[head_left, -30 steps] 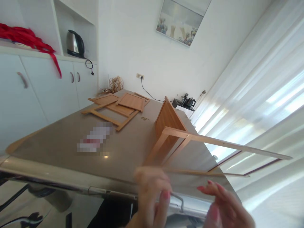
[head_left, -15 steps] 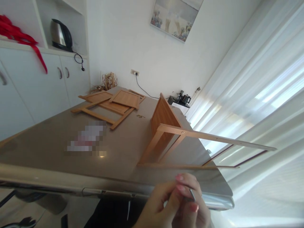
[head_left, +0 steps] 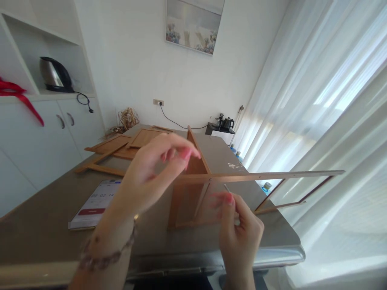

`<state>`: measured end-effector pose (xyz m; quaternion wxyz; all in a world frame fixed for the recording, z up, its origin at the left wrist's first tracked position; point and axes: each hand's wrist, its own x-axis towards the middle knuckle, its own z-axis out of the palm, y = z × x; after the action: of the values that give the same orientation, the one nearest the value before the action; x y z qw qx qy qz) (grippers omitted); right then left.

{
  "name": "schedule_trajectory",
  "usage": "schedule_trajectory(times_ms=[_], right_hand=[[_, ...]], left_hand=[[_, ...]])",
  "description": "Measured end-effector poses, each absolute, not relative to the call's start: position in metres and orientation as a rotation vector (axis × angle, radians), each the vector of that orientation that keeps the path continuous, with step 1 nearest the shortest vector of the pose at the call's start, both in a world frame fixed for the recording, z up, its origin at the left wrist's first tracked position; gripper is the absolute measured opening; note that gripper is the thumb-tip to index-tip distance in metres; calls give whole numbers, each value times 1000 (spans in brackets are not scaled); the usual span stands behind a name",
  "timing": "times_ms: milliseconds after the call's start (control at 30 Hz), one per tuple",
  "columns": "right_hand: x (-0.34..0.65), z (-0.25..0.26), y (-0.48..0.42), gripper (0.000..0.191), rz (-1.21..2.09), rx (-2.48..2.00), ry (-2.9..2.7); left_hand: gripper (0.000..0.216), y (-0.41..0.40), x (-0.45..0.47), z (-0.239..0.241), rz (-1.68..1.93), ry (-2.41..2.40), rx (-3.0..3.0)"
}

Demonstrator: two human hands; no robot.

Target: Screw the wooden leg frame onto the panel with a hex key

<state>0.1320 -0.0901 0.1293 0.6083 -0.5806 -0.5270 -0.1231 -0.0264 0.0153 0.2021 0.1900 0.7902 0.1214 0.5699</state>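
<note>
My left hand (head_left: 160, 171) is raised in front of the near end of the wooden frame (head_left: 272, 175), thumb and fingertips pinched together. Anything between those fingertips is hidden. Lower and to the right, my right hand (head_left: 240, 225) is closed, its fingers partly blurred. A thin metal rod (head_left: 226, 188), perhaps a hex key, sticks up from beside its thumb. The frame lies on its side on the table, joined to an upright wooden panel (head_left: 198, 147), with a bolt head (head_left: 211, 179) showing in its upper rail.
Flat wooden panels and frames (head_left: 110, 155) lie at the back left of the table (head_left: 145, 241). A phone (head_left: 93, 205) showing a timer rests left of my left arm. Small white bits (head_left: 235, 165) lie at the right. The frame's far end sticks out past the table's right edge.
My hands were together near the table's front edge. Now they are apart, the left raised up and leftward towards the frame. The view has shifted, and the phone shows more clearly.
</note>
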Motion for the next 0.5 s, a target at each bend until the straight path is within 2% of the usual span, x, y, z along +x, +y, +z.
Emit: schedule_trajectory(times_ms=[100,233,500], right_hand=[[129,134,-80,23,-376,-1360,-1262],[132,128,-72,24,-345,-1383,-1281],[142,111,-63,19,-434,-1387,-1347]], left_hand=[[22,64,-2,230,1128,145,2486],[24,91,22,237,604,-26,2698],[24,81,19,218,671,31,2794]])
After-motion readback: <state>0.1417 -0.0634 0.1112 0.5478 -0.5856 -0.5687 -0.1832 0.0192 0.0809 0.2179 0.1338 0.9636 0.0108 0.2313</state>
